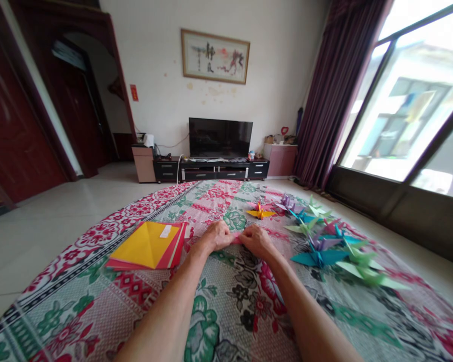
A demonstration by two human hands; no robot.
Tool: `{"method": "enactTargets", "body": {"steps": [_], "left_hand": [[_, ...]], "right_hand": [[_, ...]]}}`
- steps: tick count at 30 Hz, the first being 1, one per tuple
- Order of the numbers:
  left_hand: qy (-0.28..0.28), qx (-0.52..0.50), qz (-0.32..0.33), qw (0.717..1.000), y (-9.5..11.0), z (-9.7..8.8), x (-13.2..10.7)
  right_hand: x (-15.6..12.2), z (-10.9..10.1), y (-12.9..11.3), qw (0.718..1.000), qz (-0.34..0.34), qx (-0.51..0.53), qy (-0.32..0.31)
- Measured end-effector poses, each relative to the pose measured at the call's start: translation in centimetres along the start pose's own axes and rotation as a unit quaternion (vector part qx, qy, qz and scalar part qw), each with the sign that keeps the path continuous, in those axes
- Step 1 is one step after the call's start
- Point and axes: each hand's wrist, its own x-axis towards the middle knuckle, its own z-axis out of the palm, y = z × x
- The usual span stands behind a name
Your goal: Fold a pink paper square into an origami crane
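Note:
My left hand [219,235] and my right hand [256,241] meet over the middle of the table, fingers closed. A small strip of pink folded paper [236,239] shows between them, pinched from both sides; most of it is hidden by the fingers. To the left lies a stack of square paper sheets, a yellow sheet [141,245] on top and red ones [179,246] below, with a small white label [165,231]. On the right stand several folded paper cranes, among them an orange crane [260,213], a blue crane [320,256] and a light green crane [366,264].
A patterned cloth [162,311] covers the round table. Beyond it, a television [221,138] stands on a low black cabinet [215,172] against the wall. A purple curtain [324,95] hangs by the window at right.

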Motion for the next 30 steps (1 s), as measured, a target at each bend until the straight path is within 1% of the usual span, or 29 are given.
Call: {"method": "enactTargets", "body": {"steps": [5,10,13,15,17,20,21,23,26,30], "left_hand": [[0.024,0.029,0.004,0.999,0.7,-0.4,-0.4],[0.037,0.026,0.004,0.999,0.7,-0.1,-0.5],[0.041,0.044,-0.011,0.998,0.8,0.0,-0.6],[0.043,0.042,-0.015,0.998,0.9,0.1,-0.6],[0.056,0.027,-0.002,0.998,0.7,0.3,-0.6],[0.09,0.009,0.031,0.995,0.0,0.8,-0.4],[0.092,0.008,0.041,0.995,-0.2,1.0,-0.4],[0.101,0.006,0.054,0.993,-0.6,1.3,-0.2],[0.106,0.008,0.063,0.992,-0.9,1.7,0.0],[0.093,0.014,0.064,0.993,-1.0,2.0,0.1]], "right_hand": [[0.1,0.1,0.1,1.0,-0.004,-0.008,-0.003],[0.1,0.1,0.1,1.0,0.004,0.0,-0.006],[0.2,0.1,0.1,1.0,0.011,0.007,-0.007],[0.2,0.1,0.3,1.0,0.008,0.012,-0.012],[0.3,-0.1,0.7,0.999,-0.008,0.022,-0.027],[0.2,-0.8,1.3,0.995,-0.046,0.062,-0.063],[0.1,-1.1,1.4,0.992,-0.056,0.084,-0.07],[-0.1,-1.9,1.6,0.99,-0.038,0.117,-0.071],[-0.5,-2.9,1.6,0.986,-0.021,0.138,-0.089],[-0.6,-3.4,1.9,0.983,-0.029,0.133,-0.119]]}}
